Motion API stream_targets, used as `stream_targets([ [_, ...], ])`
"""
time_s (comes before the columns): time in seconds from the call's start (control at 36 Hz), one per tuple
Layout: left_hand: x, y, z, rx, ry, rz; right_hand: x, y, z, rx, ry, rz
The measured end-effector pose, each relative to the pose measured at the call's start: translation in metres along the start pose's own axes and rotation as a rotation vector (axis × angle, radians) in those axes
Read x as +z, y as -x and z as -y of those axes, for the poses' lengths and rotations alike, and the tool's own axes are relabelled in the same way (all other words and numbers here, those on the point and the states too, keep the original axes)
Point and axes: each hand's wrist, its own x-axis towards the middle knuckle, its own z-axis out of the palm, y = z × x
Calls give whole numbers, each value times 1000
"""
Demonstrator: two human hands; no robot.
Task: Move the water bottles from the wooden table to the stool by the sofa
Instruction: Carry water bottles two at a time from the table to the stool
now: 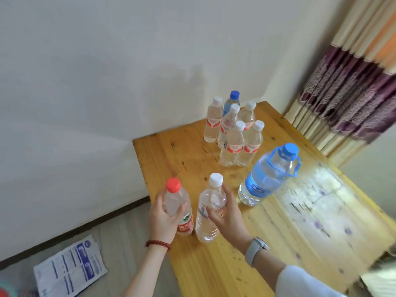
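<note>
Two bottles gripped at the wooden table near edge: left hand wraps red-capped bottle, right hand wraps white-capped bottle; pickup step, next lift both clear and carry to the unseen stool.

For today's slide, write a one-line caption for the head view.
Left hand grips a red-capped bottle, right hand a white-capped bottle, at the wooden table.

You get bright, soft daylight; a washed-out glare patch sits on the worktop toward its right edge. The curtain smears with blur, and wide-angle distortion bends the wall lines at your frame's edges.
</note>
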Motion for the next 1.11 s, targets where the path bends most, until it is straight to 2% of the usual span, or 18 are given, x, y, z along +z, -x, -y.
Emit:
stream_targets([
  [0.08, -11, 48, -13, 6, 13, 114, -17, 63, -1, 51, -49, -6],
  [0.22, 4, 114, -41, -84, 256, 364, -69, 155, -8, 129, -127, -55],
  [0.31, 30, 152, -61, -97, 302, 565, -105, 204, -12, 190, -155, -210],
  [0.39, 67, 201, -92, -24, 295, 790, -145, 257, -21, 246, -126, -347],
  [0.5, 123, 277, -133, -31, 286, 1002, -203, 331, -38, 322, -129, -574],
  [0.64, 202, 418, -183, 38, 201, 1288, -279, 461, -76, 308, -234, -843],
  [0.81, 277, 628, -230, 185, 22, 1614, -354, 652, -128, 425, -365, -1124],
  [0.94, 299, 792, -260, 137, -80, 2038, -396, 808, -154, 503, -397, -1405],
  [1.0, 306, 849, -266, 161, -105, 2121, -407, 862, -162, 520, -389, -1499],
  [1.11, 322, 959, -271, 278, -146, 2186, -419, 959, -177, 536, -385, -1747],
])
